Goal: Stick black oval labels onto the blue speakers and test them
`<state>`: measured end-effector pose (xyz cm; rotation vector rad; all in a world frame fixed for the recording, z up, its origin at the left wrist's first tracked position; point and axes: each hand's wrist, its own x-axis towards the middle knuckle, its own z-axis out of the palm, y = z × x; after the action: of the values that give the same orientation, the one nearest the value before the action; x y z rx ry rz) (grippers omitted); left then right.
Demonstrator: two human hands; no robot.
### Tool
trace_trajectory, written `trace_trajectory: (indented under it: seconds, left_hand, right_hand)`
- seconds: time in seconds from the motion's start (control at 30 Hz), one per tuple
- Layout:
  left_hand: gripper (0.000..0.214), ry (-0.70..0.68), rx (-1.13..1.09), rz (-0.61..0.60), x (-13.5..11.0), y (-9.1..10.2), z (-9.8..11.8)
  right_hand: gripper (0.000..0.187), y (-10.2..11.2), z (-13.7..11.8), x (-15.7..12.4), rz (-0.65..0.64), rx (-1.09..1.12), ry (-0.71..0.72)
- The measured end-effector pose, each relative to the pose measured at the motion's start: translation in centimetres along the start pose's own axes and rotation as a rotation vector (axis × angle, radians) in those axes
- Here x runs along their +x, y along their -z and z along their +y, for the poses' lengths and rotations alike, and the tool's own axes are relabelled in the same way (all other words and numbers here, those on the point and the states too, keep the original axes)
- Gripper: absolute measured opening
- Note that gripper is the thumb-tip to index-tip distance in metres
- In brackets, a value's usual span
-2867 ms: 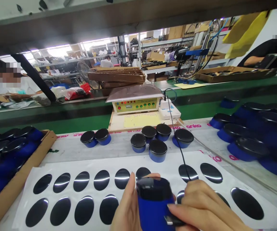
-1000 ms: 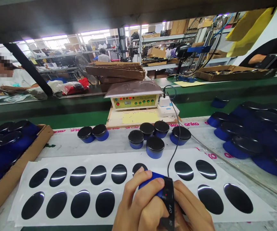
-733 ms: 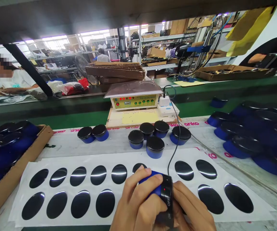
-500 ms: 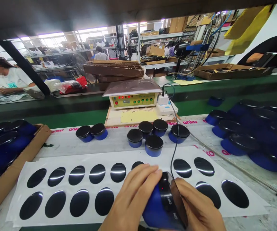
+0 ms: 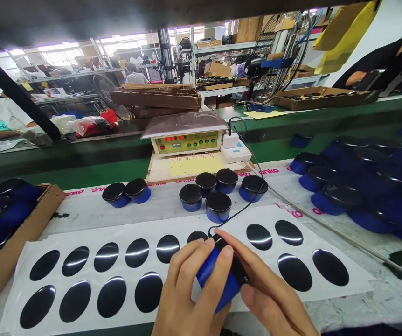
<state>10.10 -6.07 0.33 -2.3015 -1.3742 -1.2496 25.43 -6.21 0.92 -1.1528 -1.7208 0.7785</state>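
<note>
A round blue-and-black device (image 5: 229, 290) is held above the white sheet, tilted with its black side to the right. My left hand (image 5: 189, 296) is closed around its blue body, fingertips over the upper part. My right hand (image 5: 274, 296) grips its right side, fingers along the black edge and thumb near the bottom. A thin black cable (image 5: 236, 213) reaches the device's far end by my fingertips; the connection itself is hidden. Beneath lies the white sheet (image 5: 92, 249) bearing rows of glossy black oval stickers (image 5: 148, 291), partly covered by my hands.
Several similar round devices (image 5: 218, 205) stand behind the sheet. More are piled at right (image 5: 341, 198) and in a cardboard box (image 5: 22, 249) at left. A yellow-fronted control unit (image 5: 187, 144) with lit red lights stands at the back, beside a white power adapter (image 5: 229, 140).
The device has turned so its black face points more away to the right. My left fingers have shifted over it, my right fingers reach its far end, and the cable has swung left.
</note>
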Motion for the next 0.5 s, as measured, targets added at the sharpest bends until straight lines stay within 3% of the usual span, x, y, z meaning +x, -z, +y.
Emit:
trace_trajectory:
  seconds: [0.33, 0.5]
  left_hand:
    - [0.036, -0.073, 0.087, -0.013, -0.94, -0.64, 0.12]
    - [0.046, -0.034, 0.051, -0.025, -0.75, -0.65, 0.46]
  right_hand:
    - [0.044, -0.17, 0.83, -0.2, 0.025, 0.122, -0.095]
    - [0.045, -0.1, 0.74, -0.07, 0.005, 0.141, -0.118]
